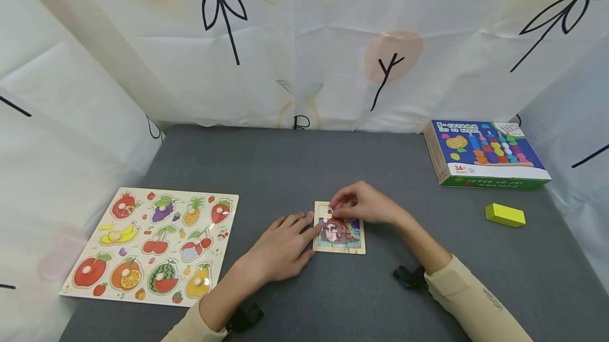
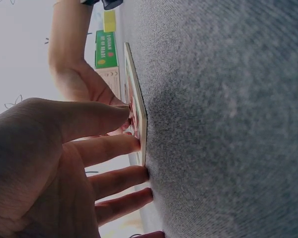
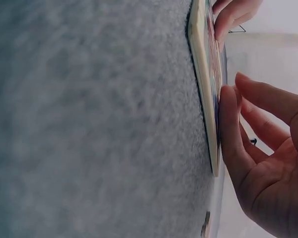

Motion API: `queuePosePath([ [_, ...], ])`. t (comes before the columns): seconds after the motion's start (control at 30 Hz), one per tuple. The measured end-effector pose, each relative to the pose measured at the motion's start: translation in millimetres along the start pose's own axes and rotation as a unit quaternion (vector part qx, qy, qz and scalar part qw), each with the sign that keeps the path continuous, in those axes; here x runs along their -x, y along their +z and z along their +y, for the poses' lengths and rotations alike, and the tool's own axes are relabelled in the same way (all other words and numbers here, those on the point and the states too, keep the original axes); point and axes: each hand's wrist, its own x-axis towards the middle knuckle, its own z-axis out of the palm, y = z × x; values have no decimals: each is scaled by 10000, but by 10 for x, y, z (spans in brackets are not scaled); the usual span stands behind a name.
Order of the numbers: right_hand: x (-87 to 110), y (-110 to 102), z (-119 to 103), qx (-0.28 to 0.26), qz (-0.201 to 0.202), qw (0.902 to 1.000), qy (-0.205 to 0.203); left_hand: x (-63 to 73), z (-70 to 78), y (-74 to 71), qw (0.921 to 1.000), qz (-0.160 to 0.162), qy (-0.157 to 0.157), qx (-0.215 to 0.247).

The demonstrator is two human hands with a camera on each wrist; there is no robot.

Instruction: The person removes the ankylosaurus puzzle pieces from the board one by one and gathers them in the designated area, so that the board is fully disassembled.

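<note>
Where white cloth with black plant drawings hangs along the far side and at left and right, a dark grey table spreads below it; on the table's left part lies a pale board printed with fruits, among them bananas, grapes and a watermelon; at the far right sits a blue and green box with coloured beads pictured on its top. The left hand reaches in from the near left, palm down, its fingers spread apart and fairly straight; their tips touch the left side of the puzzle, and nothing is gripped; the right hand comes from the right, fingers bent over the puzzle's far part, one fingertip against its surface in the right wrist view; whether it pinches a piece I cannot tell. Between the two hands the small puzzle lies flat near the middle of the table, to the right of the fruit board, with a pale frame around a colourful picture; smallest is a yellow block, at the right, just nearer than the box and apart from it.
</note>
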Motion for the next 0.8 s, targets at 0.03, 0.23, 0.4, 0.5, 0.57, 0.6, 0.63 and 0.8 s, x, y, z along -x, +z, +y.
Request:
queuePosePath([
  [0.03, -13, 7, -8, 49, 4, 10000, 23, 1, -1, 3, 10000, 1, 3, -19],
  [0.23, -67, 51, -47, 537, 79, 9985, 92, -4, -5, 9, 10000, 21, 16, -60],
  [0.4, -72, 70, -58, 881, 81, 9961, -52, -6, -11, 19, 10000, 9, 12, -89],
  [0.5, -65, 76, -60, 1024, 111, 9946, -94, -2, -9, 16, 10000, 4, 1, -90],
  [0.57, -56, 81, -60, 1149, 160, 9932, -117, -1, -9, 16, 10000, -5, -12, -76],
  [0.6, -50, 83, -61, 1201, 190, 9925, -123, 0, -8, 15, 10000, 0, -5, -83],
  [0.63, -44, 83, -62, 1243, 220, 9919, -132, -1, -8, 15, 10000, -14, -15, -71],
  [0.8, -22, 84, -75, 1305, 324, 9908, -165, -12, -14, 22, 10000, -18, -18, -51],
])
